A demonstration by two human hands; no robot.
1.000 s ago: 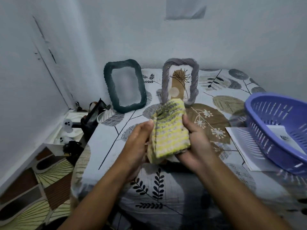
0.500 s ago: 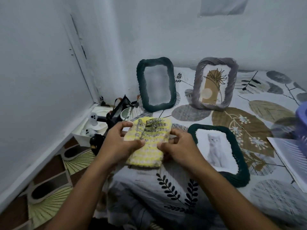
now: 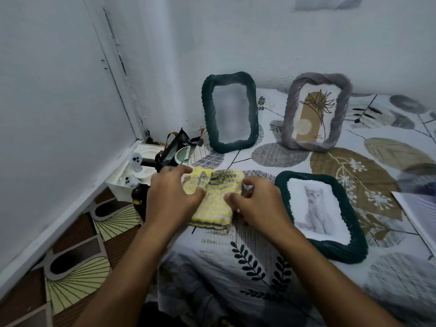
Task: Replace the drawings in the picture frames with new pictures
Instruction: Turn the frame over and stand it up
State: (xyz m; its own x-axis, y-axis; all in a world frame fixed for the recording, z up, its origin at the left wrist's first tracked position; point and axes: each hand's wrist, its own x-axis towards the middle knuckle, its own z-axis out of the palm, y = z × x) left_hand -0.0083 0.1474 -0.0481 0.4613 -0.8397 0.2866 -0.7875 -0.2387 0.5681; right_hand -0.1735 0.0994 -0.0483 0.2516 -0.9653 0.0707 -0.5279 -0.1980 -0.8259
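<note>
A folded yellow knitted cloth (image 3: 214,204) lies on the patterned bed sheet (image 3: 389,279). My left hand (image 3: 172,192) rests palm down on its left part, fingers spread. My right hand (image 3: 257,204) pinches its right edge with thumb and curled fingers. Right of the cloth, a dark green frame (image 3: 354,244) lies flat with a cat picture (image 3: 313,208) in it. At the back a second dark green frame (image 3: 207,114) stands upright, its inside blurred. To the right of that frame stands a grey frame (image 3: 289,114) holding a plant drawing (image 3: 311,114).
Loose paper sheets (image 3: 420,213) lie at the right edge of the bed. In the left corner sit a white box (image 3: 118,187) with small ghost figures and a black bag (image 3: 172,149). A patterned mat (image 3: 77,267) covers the floor on the left.
Both hands brought the yellow cloth down from in front of the frames onto the bed. The view turned left, so the purple basket left sight and the cat frame appeared.
</note>
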